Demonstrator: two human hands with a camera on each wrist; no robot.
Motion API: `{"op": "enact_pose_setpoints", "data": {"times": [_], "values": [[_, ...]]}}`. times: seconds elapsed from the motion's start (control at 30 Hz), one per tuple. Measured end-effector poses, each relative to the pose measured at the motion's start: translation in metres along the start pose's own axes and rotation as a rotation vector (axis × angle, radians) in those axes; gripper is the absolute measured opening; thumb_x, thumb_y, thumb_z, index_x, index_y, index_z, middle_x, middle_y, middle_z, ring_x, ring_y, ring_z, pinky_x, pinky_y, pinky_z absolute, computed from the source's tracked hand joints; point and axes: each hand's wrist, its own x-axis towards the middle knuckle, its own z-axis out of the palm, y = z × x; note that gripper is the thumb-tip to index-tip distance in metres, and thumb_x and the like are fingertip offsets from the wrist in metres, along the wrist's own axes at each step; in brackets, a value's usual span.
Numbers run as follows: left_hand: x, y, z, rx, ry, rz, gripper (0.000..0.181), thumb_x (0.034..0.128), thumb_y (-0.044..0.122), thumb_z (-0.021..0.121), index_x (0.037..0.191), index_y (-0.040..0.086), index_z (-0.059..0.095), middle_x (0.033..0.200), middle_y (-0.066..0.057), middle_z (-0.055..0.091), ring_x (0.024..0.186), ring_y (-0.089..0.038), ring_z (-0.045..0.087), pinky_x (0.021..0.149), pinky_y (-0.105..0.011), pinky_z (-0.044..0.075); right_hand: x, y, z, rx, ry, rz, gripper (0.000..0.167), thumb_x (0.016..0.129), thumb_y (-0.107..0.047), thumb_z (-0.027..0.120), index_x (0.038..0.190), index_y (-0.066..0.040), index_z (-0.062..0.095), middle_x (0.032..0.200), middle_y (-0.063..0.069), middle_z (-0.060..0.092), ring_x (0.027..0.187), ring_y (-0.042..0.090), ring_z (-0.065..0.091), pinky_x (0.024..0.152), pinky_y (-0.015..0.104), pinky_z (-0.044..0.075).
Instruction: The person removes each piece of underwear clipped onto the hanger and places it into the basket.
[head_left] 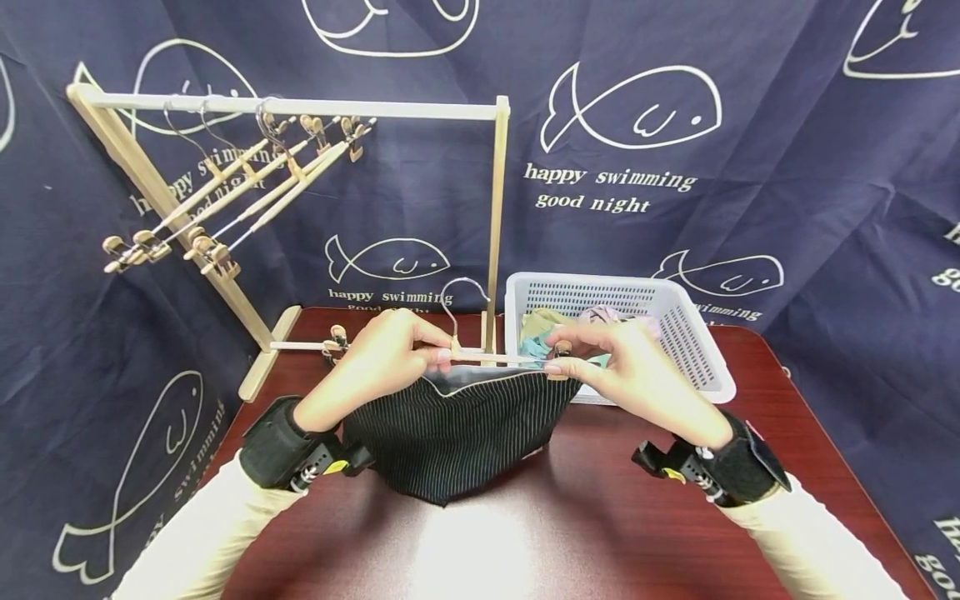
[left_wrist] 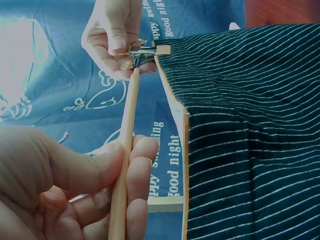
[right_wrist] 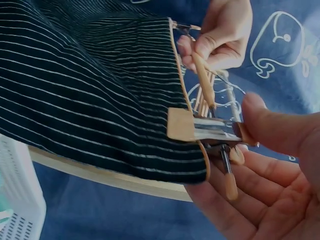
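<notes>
A black garment with thin white stripes (head_left: 465,433) hangs below a wooden clip hanger (head_left: 487,358) whose metal hook points up. My left hand (head_left: 393,354) grips the hanger's wooden bar (left_wrist: 127,115) near its middle, thumb on one side and fingers curled on the other. My right hand (head_left: 622,358) pinches the clip (right_wrist: 200,127) at the hanger's right end, thumb on its upper lever and fingers beneath. That clip's wooden pad lies over the garment's edge. A second clip (right_wrist: 186,26) sits at the garment's far corner in the right wrist view. The garment's exact kind is unclear.
A wooden rack (head_left: 300,106) at the left carries several clip hangers (head_left: 262,183). Behind my right hand stands a white perforated basket (head_left: 693,350) with crumpled coloured cloths (head_left: 543,325). Everything rests on a reddish-brown table (head_left: 637,517) before a blue fish-print curtain (head_left: 787,167).
</notes>
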Motion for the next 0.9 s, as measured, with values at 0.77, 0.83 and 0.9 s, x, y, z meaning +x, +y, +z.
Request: {"op": "enact_pose_setpoints", "data": {"times": [0.77, 0.83, 0.9], "values": [[0.01, 0.005, 0.012, 0.03, -0.101, -0.018, 0.01, 0.09, 0.014, 0.073, 0.084, 0.019, 0.08, 0.063, 0.013, 0.068, 0.06, 0.0, 0.06, 0.063, -0.027, 0.044, -0.017, 0.019, 0.017, -0.112, 0.236, -0.139, 0.02, 0.076, -0.004, 0.084, 0.093, -0.012, 0.078, 0.09, -0.004, 0.074, 0.081, 0.008, 0.065, 0.063, 0.016, 0.046], [0.011, 0.004, 0.014, 0.041, -0.098, 0.007, 0.012, 0.0889, 0.012, 0.073, 0.081, 0.02, 0.079, 0.063, 0.013, 0.068, 0.058, -0.001, 0.057, 0.06, -0.027, 0.043, -0.018, 0.019, 0.018, -0.114, 0.253, -0.151, 0.02, 0.075, -0.002, 0.084, 0.092, -0.012, 0.078, 0.089, -0.004, 0.074, 0.079, 0.007, 0.065, 0.063, 0.016, 0.045], [0.012, 0.004, 0.015, 0.038, -0.097, 0.017, 0.014, 0.0883, 0.011, 0.074, 0.08, 0.02, 0.079, 0.064, 0.012, 0.069, 0.058, -0.001, 0.057, 0.059, -0.026, 0.042, -0.018, 0.019, 0.018, -0.117, 0.267, -0.158, 0.02, 0.075, -0.001, 0.084, 0.091, -0.011, 0.078, 0.088, -0.004, 0.075, 0.079, 0.008, 0.066, 0.063, 0.017, 0.047]]}}
